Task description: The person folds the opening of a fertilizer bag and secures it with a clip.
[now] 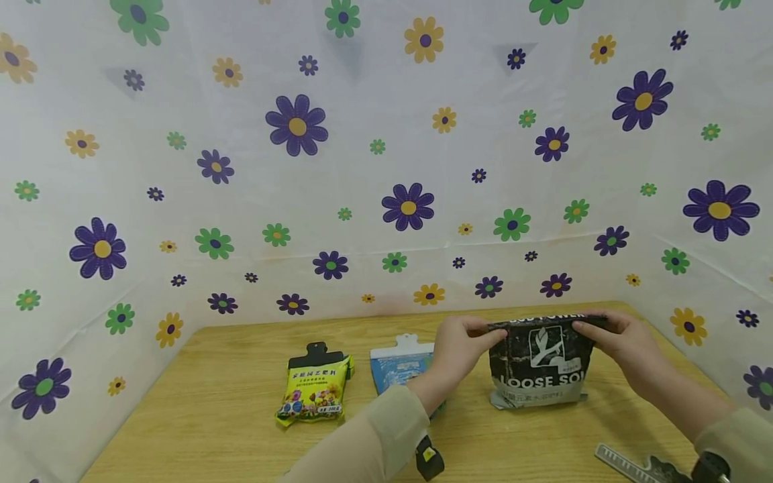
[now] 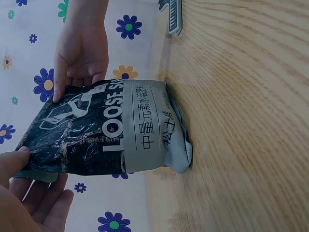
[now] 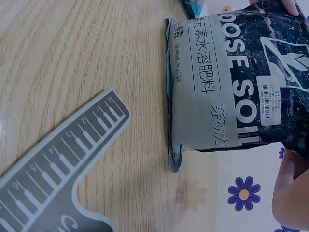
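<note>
A black and grey fertilizer bag (image 1: 543, 369) printed LOOSE SOIL stands upright on the table, its top edge folded over. My left hand (image 1: 455, 349) pinches the left end of that folded top, thumb in front and fingers behind, as the left wrist view shows. At the opposite end, my right hand (image 1: 628, 342) pinches the top with its thumb on the front; its other fingers are mostly hidden behind the bag. Nearest the right forearm lies a grey clip-like piece (image 3: 67, 154) with ruler markings, flat on the wood.
To the left lies a yellow fertilizer bag (image 1: 314, 392) with a black clip (image 1: 316, 355) across its top. Beside it a blue bag (image 1: 395, 372) carries a white clip (image 1: 401, 345); my left arm partly covers it. Flower-printed cloth (image 1: 362, 168) surrounds the wooden table (image 1: 199, 409).
</note>
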`<act>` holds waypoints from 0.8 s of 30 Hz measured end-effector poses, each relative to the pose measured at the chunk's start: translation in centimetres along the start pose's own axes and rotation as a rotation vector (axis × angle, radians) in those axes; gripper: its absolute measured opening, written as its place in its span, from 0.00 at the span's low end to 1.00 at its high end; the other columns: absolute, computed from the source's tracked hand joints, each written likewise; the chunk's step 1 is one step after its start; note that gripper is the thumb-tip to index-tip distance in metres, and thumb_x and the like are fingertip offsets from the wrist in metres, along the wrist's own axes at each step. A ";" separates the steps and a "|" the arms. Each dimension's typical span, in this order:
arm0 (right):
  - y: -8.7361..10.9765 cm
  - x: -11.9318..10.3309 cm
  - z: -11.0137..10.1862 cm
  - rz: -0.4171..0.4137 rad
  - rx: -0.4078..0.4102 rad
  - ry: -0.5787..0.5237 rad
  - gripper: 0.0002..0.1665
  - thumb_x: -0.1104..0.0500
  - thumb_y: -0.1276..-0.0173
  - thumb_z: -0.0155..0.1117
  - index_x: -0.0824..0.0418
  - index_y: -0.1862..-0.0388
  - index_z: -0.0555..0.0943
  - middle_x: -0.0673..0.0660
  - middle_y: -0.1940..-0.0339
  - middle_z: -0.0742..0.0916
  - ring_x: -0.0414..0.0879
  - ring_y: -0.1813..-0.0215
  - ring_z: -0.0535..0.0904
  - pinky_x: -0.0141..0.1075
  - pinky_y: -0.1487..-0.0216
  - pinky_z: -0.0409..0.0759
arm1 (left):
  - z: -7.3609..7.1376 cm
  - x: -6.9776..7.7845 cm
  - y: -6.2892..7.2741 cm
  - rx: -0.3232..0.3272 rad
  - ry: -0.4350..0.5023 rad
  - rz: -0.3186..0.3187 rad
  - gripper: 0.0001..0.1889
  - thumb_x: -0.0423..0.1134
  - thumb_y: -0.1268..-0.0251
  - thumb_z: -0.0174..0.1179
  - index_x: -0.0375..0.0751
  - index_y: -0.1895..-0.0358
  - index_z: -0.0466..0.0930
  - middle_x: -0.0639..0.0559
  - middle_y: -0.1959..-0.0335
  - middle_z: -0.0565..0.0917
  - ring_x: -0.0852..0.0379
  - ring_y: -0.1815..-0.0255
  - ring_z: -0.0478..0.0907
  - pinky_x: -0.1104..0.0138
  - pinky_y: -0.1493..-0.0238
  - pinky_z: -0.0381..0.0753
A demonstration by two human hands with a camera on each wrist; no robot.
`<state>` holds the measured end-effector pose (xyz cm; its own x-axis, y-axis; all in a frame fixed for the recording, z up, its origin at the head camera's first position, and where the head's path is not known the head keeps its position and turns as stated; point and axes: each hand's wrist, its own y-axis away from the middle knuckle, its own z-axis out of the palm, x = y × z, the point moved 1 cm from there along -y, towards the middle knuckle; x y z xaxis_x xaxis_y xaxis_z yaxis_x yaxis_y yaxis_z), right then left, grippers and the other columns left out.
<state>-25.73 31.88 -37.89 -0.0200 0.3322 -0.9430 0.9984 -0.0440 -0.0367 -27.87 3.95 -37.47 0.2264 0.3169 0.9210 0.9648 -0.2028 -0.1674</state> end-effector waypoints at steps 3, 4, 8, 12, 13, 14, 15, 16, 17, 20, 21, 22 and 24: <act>0.0 0.0 0.0 0.007 0.001 -0.001 0.05 0.51 0.18 0.64 0.42 0.48 0.83 0.27 0.59 0.82 0.22 0.54 0.81 0.19 0.47 0.82 | 0.0 0.0 0.0 0.002 -0.010 0.007 0.16 0.47 0.31 0.74 0.44 0.46 0.92 0.48 0.43 0.91 0.52 0.44 0.87 0.58 0.48 0.91; 0.0 0.0 0.0 0.010 0.001 -0.002 0.05 0.51 0.18 0.64 0.43 0.48 0.83 0.27 0.59 0.83 0.22 0.54 0.81 0.19 0.47 0.82 | 0.0 0.0 0.0 0.001 -0.008 0.008 0.16 0.47 0.31 0.73 0.44 0.46 0.93 0.48 0.43 0.91 0.52 0.45 0.87 0.59 0.49 0.91; 0.0 0.0 0.0 0.027 0.004 -0.002 0.05 0.51 0.18 0.64 0.40 0.49 0.83 0.26 0.60 0.83 0.22 0.54 0.81 0.26 0.39 0.84 | -0.1 0.0 0.1 -0.002 -0.011 0.011 0.14 0.47 0.31 0.74 0.44 0.48 0.93 0.48 0.43 0.91 0.50 0.43 0.87 0.57 0.48 0.91; 0.0 0.1 0.0 0.038 0.006 -0.004 0.05 0.50 0.18 0.64 0.38 0.50 0.83 0.26 0.60 0.82 0.21 0.54 0.80 0.49 0.21 0.77 | -0.1 0.0 0.1 -0.003 -0.016 0.014 0.14 0.46 0.31 0.74 0.44 0.49 0.94 0.47 0.43 0.91 0.48 0.41 0.87 0.54 0.44 0.91; 0.0 0.1 -0.1 0.040 0.004 -0.008 0.05 0.50 0.18 0.64 0.38 0.50 0.83 0.25 0.60 0.82 0.21 0.53 0.80 0.55 0.19 0.72 | -0.1 0.0 0.1 -0.004 -0.018 0.014 0.14 0.46 0.31 0.74 0.44 0.49 0.94 0.47 0.44 0.91 0.48 0.41 0.88 0.54 0.44 0.91; 0.1 0.1 -0.1 0.041 0.002 -0.014 0.05 0.50 0.18 0.64 0.37 0.50 0.84 0.25 0.60 0.82 0.21 0.53 0.80 0.60 0.18 0.68 | -0.1 0.1 0.1 -0.004 -0.025 0.019 0.14 0.46 0.31 0.74 0.43 0.49 0.94 0.47 0.44 0.92 0.48 0.42 0.88 0.54 0.45 0.92; 0.1 0.1 -0.1 0.040 -0.001 -0.019 0.05 0.51 0.18 0.64 0.37 0.51 0.84 0.25 0.60 0.82 0.21 0.53 0.80 0.58 0.18 0.69 | -0.2 0.1 0.1 -0.004 -0.031 0.023 0.14 0.46 0.31 0.74 0.43 0.49 0.94 0.47 0.45 0.92 0.48 0.42 0.88 0.54 0.45 0.92; 0.1 0.1 -0.1 0.036 -0.004 -0.028 0.05 0.51 0.18 0.64 0.37 0.51 0.84 0.26 0.60 0.83 0.21 0.53 0.80 0.53 0.19 0.73 | -0.2 0.1 0.1 -0.004 -0.038 0.026 0.14 0.46 0.31 0.74 0.43 0.50 0.94 0.47 0.45 0.92 0.48 0.43 0.88 0.55 0.46 0.92; 0.1 0.1 -0.1 0.033 -0.008 -0.038 0.06 0.52 0.18 0.64 0.38 0.52 0.84 0.26 0.59 0.83 0.21 0.53 0.81 0.46 0.21 0.77 | -0.2 0.1 0.1 -0.003 -0.043 0.027 0.14 0.46 0.31 0.74 0.42 0.50 0.94 0.46 0.45 0.92 0.48 0.43 0.88 0.55 0.46 0.92; 0.1 0.2 -0.1 0.014 -0.019 -0.080 0.07 0.54 0.18 0.64 0.39 0.54 0.85 0.28 0.59 0.83 0.22 0.54 0.82 0.23 0.39 0.84 | -0.2 0.1 0.1 0.000 -0.064 0.039 0.14 0.46 0.32 0.74 0.42 0.50 0.94 0.46 0.46 0.92 0.48 0.44 0.89 0.56 0.47 0.92; 0.1 0.2 -0.1 0.008 -0.020 -0.093 0.08 0.55 0.18 0.63 0.39 0.55 0.85 0.28 0.59 0.84 0.23 0.54 0.82 0.18 0.46 0.83 | -0.2 0.1 0.1 0.001 -0.067 0.039 0.14 0.46 0.32 0.74 0.42 0.50 0.94 0.46 0.47 0.92 0.48 0.45 0.89 0.56 0.48 0.92; 0.1 0.2 -0.2 0.003 -0.022 -0.108 0.09 0.55 0.18 0.63 0.39 0.56 0.85 0.29 0.60 0.84 0.23 0.54 0.83 0.15 0.51 0.81 | -0.2 0.2 0.0 0.003 -0.070 0.040 0.14 0.46 0.32 0.75 0.42 0.50 0.94 0.46 0.47 0.92 0.49 0.45 0.89 0.57 0.48 0.92; 0.1 0.3 -0.2 -0.001 -0.022 -0.120 0.10 0.56 0.18 0.63 0.39 0.58 0.86 0.29 0.60 0.84 0.24 0.55 0.83 0.14 0.52 0.80 | -0.2 0.2 0.0 0.003 -0.075 0.044 0.14 0.46 0.32 0.75 0.42 0.50 0.94 0.46 0.47 0.93 0.49 0.45 0.89 0.57 0.48 0.92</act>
<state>-25.63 32.17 -38.14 -0.0264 0.2169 -0.9758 0.9992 -0.0223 -0.0320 -27.84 3.81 -37.25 0.2774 0.3768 0.8838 0.9542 -0.2153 -0.2078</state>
